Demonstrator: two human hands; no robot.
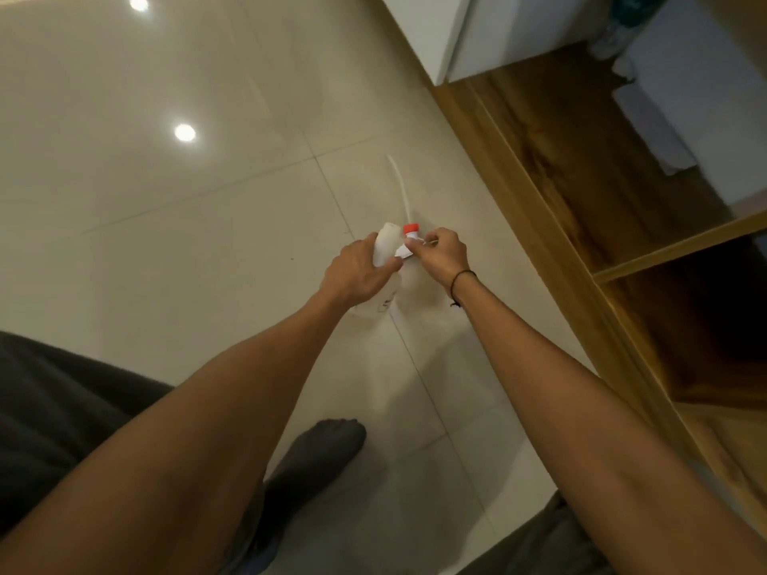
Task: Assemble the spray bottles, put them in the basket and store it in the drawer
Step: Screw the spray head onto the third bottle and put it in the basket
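Note:
My left hand [357,269] grips a pale translucent bottle [387,242] from its left side, over the tiled floor. My right hand [442,253] pinches a white spray head with a red-orange nozzle [410,230]. The spray head's thin white dip tube [400,182] curves up and away from the hands, outside the bottle. A second pale bottle [415,284] appears just below my right hand, partly hidden by both hands. No basket is in view.
Glossy beige floor tiles [186,222] fill the left and centre. A wooden cabinet with open compartments [622,251] runs along the right. A white door or drawer front [440,31] stands at top right. My socked foot [323,446] is below the hands.

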